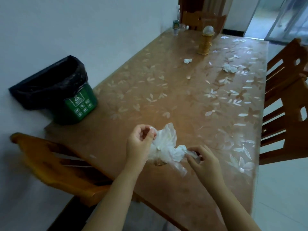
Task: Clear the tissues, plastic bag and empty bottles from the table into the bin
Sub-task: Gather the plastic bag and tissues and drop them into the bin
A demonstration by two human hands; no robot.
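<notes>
Both my hands hold a thin clear plastic bag (164,144) with crumpled white tissue inside, just above the near part of the table (183,100). My left hand (140,142) pinches the bag's left edge; my right hand (204,161) pinches its right edge. A green bin (78,104) with a black liner stands open on the table's left corner, against the wall. A small crumpled tissue (187,61) and a larger one (229,68) lie farther down the table. Clear empty bottles (176,22) stand at the far end by the wall.
A gold ornamental holder (205,44) with a white ball on top stands at mid-far table. Wooden chairs line the right side (286,97), one stands at the near left (55,165), another at the far end (200,20). A white wall runs along the left.
</notes>
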